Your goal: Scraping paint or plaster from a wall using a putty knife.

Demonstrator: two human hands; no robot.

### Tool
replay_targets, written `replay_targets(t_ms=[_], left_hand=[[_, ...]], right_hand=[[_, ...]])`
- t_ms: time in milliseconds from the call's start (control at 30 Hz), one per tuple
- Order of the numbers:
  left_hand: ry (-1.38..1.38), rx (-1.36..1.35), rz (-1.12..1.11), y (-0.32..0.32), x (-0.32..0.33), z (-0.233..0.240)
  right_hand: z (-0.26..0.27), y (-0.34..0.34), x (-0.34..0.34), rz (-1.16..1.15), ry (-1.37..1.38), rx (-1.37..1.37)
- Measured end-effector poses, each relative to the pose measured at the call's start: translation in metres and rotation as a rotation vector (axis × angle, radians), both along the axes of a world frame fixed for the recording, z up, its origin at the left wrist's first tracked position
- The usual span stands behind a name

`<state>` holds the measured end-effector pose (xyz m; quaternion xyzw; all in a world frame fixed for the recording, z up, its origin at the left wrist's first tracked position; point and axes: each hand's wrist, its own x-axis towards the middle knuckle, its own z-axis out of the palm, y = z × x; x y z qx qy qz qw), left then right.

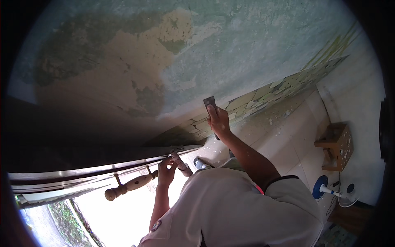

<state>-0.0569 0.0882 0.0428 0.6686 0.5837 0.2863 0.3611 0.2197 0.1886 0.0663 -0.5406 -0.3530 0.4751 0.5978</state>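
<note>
My right hand [219, 123] is closed around a flat-bladed scraper [209, 101], thumb along it, with the blade pointing up near the wall. Pale bare patches [139, 52] show among the green paint of the wall [247, 40]. At the lower left, my left hand [166, 171] is raised with bent fingers beside a turned, knobbed handle [180, 163] at the door's edge. Its fingertips overlap this handle's side; whether they grip it cannot be told. A second turned wooden door handle [135, 182] lies just left of that hand.
Stone-patterned covering [247, 103] runs along the lower wall. Pale flakes lie on the tiled floor [285, 139]. A brown wooden stool [338, 146] and a fan with a blue base [320, 187] are at the right. Bright daylight enters through the doorway at the lower left.
</note>
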Motion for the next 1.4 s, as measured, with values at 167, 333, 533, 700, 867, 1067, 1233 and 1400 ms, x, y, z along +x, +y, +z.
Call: replay_targets(t_ms=[167, 333, 533, 700, 867, 1067, 1233, 1400], left_hand=[[0.055, -0.021, -0.055, 0.004, -0.012, -0.006], [0.031, 0.054, -0.217, 0.008, -0.010, 0.000], [-0.024, 0.058, -0.306, 0.010, -0.012, 0.006], [-0.047, 0.070, -0.359, 0.010, -0.016, 0.004], [-0.092, 0.068, -0.395, 0.012, -0.016, 0.004], [-0.109, 0.066, -0.400, 0.012, -0.018, 0.007], [-0.144, 0.091, -0.385, 0.013, -0.022, -0.008], [-0.160, 0.070, -0.391, 0.010, -0.020, -0.004]], right_hand=[[-0.010, -0.020, -0.001, -0.011, 0.033, -0.108], [-0.033, -0.040, -0.001, 0.019, 0.031, -0.219], [0.031, -0.005, -0.006, -0.088, 0.042, -0.097], [-0.008, -0.043, -0.008, -0.081, -0.002, -0.147], [0.024, -0.004, -0.010, -0.040, 0.004, -0.107], [0.015, -0.029, -0.012, -0.034, 0.011, -0.078], [-0.009, -0.041, -0.013, -0.013, -0.036, -0.173], [0.007, -0.014, -0.006, -0.041, -0.012, -0.158]])
